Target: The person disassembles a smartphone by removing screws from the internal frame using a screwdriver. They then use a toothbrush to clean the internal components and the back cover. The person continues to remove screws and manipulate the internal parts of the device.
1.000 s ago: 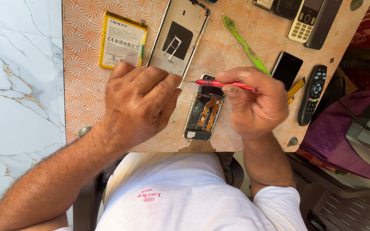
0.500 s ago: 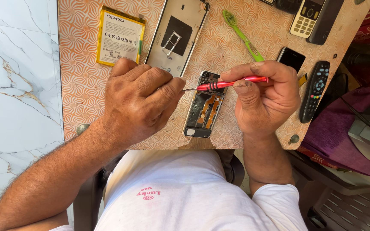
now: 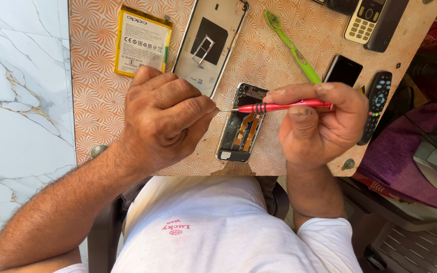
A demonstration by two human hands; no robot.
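Observation:
An opened phone [image 3: 242,126] with its back off lies on the orange patterned table [image 3: 97,101], circuit board and orange flex cables exposed. My right hand [image 3: 319,124] holds a red screwdriver [image 3: 284,106] level above the phone, its metal tip pointing left. My left hand [image 3: 165,119] hovers just left of the phone with its fingers curled together, and the fingertips meet the screwdriver tip. Whether something small is pinched there I cannot tell.
A yellow-edged battery [image 3: 142,43] and the phone's back cover [image 3: 209,43] lie at the far side. A green toothbrush [image 3: 292,48], a small dark phone [image 3: 343,71], a keypad phone [image 3: 364,21] and a black remote [image 3: 375,103] lie to the right. A marble floor [image 3: 21,101] lies left of the table.
My right hand lifted the screwdriver off the phone and swung it level. Its tip now points at my left fingertips, and the phone's inside is less covered.

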